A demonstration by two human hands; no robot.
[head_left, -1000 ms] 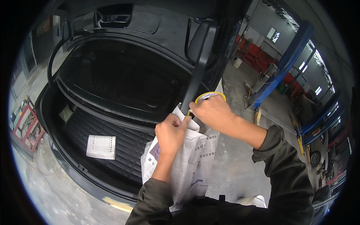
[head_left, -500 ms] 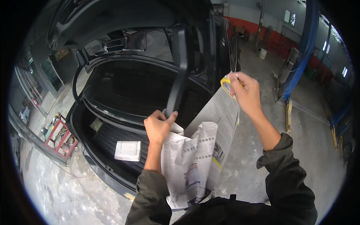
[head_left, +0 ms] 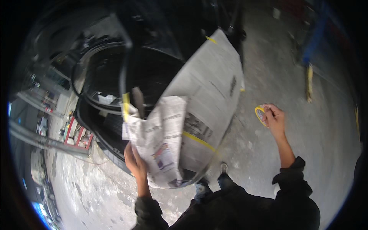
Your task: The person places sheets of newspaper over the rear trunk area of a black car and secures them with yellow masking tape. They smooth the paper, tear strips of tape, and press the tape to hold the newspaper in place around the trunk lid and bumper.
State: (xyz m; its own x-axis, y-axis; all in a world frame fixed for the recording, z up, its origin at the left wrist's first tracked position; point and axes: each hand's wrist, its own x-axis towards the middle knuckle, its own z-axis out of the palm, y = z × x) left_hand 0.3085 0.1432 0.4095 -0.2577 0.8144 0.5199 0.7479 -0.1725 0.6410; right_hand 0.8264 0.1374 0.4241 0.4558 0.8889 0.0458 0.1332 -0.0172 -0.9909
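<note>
Sheets of newspaper (head_left: pixel 209 88) cover the near right part of the dark car around its raised trunk lid. A crumpled newspaper fold (head_left: pixel 163 134) hangs at their left side, a yellow tape strip (head_left: pixel 125 107) standing at its upper left corner. My left hand (head_left: pixel 136 161) lies along the fold's lower left edge, fingers stretched and slightly blurred, touching the paper. Off to the right, over the floor, my right hand (head_left: pixel 275 118) pinches a roll of yellow tape (head_left: pixel 261 115). Another yellow strip (head_left: pixel 198 141) runs across the lower part of the sheets.
The open trunk (head_left: pixel 111 147) lies left of the paper, beside a dark curved hinge arm (head_left: pixel 123 73). A red rack (head_left: pixel 78 134) with assorted items stands farther left. A blue post (head_left: pixel 312 38) rises at the right. My shoe (head_left: pixel 224 167) shows on the concrete floor (head_left: pixel 245 153).
The view has swung, blurring the picture. My left hand has left the paper's upper corner and slid down its left edge. My right hand has drawn the tape roll away from the newspaper.
</note>
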